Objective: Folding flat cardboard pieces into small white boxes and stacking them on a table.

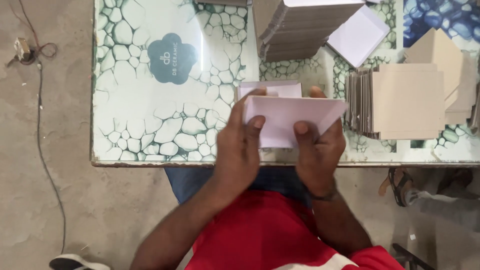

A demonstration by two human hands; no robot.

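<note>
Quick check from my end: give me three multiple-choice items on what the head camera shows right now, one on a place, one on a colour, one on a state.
1. Where is the stack of brown cardboard sheets relative to the hands?
A. To their right on the table
B. On the floor
C. Under the white piece

2. What colour is the folded piece that the hands hold?
A. Brown
B. White
C. Blue

3. How is the folded piece being held?
A. Lying untouched on the table
B. By the left hand alone
C. By both hands, thumbs on top

Answers:
1 A: the stack sits on the tiled table to the right of the right hand.
2 B: its faces are plain white.
3 C: the left hand and the right hand both grip it, each with a thumb pressed on its upper face.
</note>
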